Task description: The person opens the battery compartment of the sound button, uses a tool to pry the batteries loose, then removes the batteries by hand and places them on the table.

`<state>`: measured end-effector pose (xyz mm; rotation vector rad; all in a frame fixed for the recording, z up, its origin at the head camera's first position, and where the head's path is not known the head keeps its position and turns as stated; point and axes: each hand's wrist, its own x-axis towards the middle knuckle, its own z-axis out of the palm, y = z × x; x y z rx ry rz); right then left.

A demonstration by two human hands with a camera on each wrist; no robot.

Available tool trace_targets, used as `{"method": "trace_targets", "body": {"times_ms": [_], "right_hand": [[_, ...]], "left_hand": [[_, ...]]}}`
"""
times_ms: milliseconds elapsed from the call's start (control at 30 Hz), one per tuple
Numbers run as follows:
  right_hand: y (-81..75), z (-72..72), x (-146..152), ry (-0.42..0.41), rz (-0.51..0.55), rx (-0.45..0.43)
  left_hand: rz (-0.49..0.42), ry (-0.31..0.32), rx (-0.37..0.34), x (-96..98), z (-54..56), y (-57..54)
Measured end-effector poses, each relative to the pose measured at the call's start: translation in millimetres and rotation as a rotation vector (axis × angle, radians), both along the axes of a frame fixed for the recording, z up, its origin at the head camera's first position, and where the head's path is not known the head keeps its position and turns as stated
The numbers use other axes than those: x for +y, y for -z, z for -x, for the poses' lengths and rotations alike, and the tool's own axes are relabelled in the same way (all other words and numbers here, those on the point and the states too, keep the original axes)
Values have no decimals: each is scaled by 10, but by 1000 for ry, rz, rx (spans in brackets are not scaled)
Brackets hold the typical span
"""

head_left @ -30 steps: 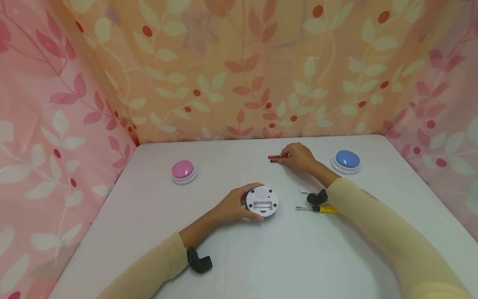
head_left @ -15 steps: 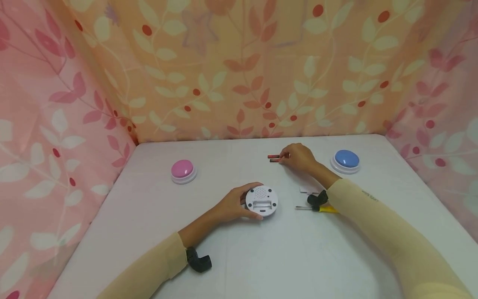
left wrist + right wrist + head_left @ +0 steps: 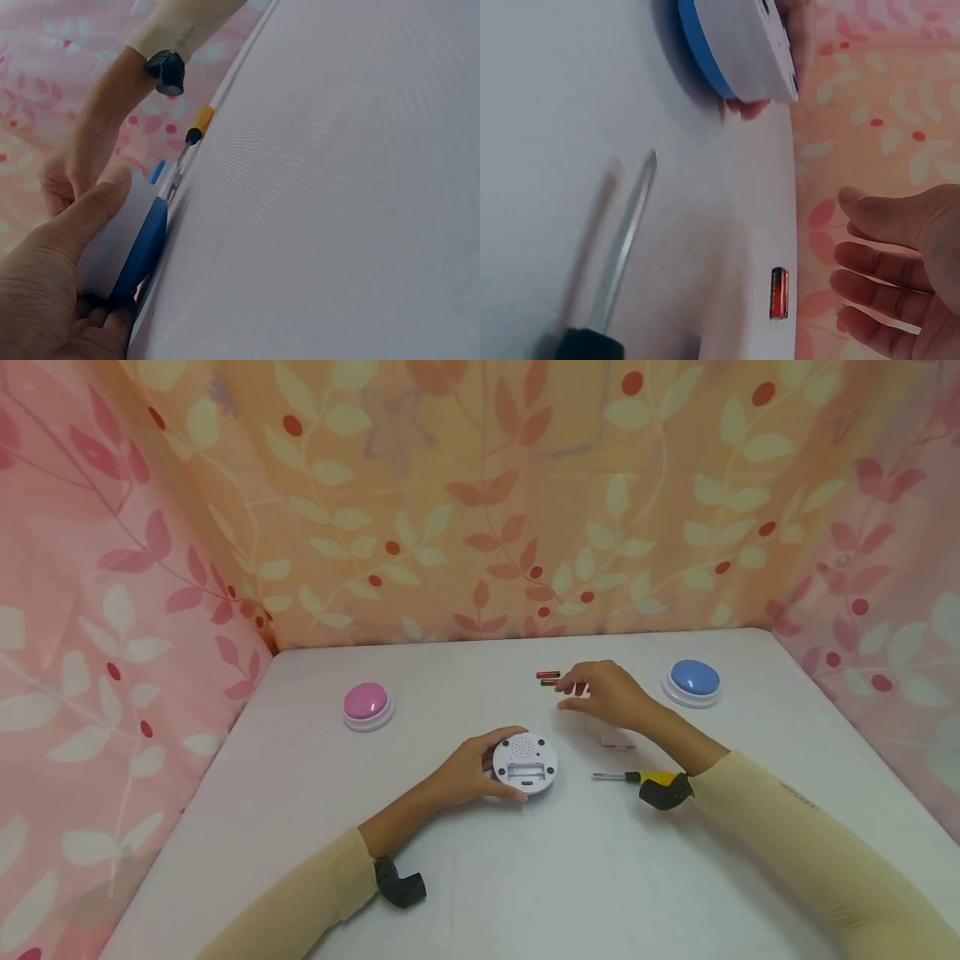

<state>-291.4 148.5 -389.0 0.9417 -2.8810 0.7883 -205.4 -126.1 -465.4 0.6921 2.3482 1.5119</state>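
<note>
My left hand (image 3: 468,770) grips a round white push button (image 3: 525,763) by its edge, underside up. Its rectangular battery compartment faces me, with several dark feet or screws around it; a blue part shows below the white base (image 3: 116,244) in the left wrist view. Two small red-and-black batteries (image 3: 548,675) lie on the table toward the back. Just right of them hovers my right hand (image 3: 609,693), thumb and fingers parted with nothing between them. In the right wrist view, one battery (image 3: 779,293) shows beside the loosely bent fingers.
A yellow-handled screwdriver (image 3: 652,777) lies under the right wrist. Behind it is a small white flat piece (image 3: 617,741). A pink button (image 3: 367,702) stands at the left, a blue button (image 3: 693,679) at the back right. Floral curtains (image 3: 480,510) border the white table.
My right hand has drawn back from the batteries toward me, and its thumb and fingers have parted. Both batteries stay on the table. My left hand holds the push button in the same place.
</note>
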Motion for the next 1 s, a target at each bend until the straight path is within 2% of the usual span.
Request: {"method": "trace_targets", "body": {"times_ms": [167, 333, 467, 700, 900, 1000], "right_hand": [[-23, -278, 13, -70, -27, -51], [14, -475, 38, -108, -30, -85], [39, -608, 21, -109, -43, -132], [110, -724, -61, -121, -77, -150], [209, -763, -104, -146, -66, -120], [217, -777, -126, -135, -62, -139]], "left_hand": [[-5, -7, -10, 0, 0, -5], [-10, -5, -17, -4, -3, -15], [-14, -1, -25, -7, -11, -11], [-31, 2, -22, -10, -21, -17], [-52, 20, -21, -15, -5, 3], [-53, 19, -12, -21, 4, 14]]}}
